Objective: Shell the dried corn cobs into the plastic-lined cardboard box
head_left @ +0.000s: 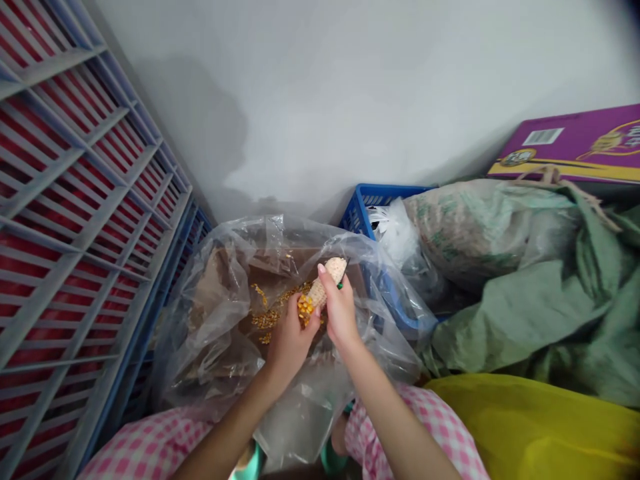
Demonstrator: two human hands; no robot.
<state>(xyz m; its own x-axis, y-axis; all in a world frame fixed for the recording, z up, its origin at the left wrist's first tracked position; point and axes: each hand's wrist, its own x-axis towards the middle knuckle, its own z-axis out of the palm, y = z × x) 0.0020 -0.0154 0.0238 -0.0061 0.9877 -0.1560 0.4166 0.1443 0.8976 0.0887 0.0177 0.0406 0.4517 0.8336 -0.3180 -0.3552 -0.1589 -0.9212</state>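
Note:
A corn cob [319,292] is tilted between my two hands, mostly stripped pale, with yellow kernels left at its lower end. My left hand [293,333] is closed around that kernel end. My right hand [340,307] grips the bare upper part, its thumb lying along the cob. A thin dark piece with a bit of green [341,285] shows beside the right fingers; its kind is hidden. Below the hands, loose corn kernels [267,320] lie in a cardboard box [213,283] lined with a clear plastic bag [285,233].
Stacked blue plastic crates [95,267] rise at the left. To the right stand a blue basket [357,207] with bags, a full woven sack [465,220], green sacking [525,313] and a yellow bag [540,427]. A purple carton [570,143] sits against the white wall [350,87].

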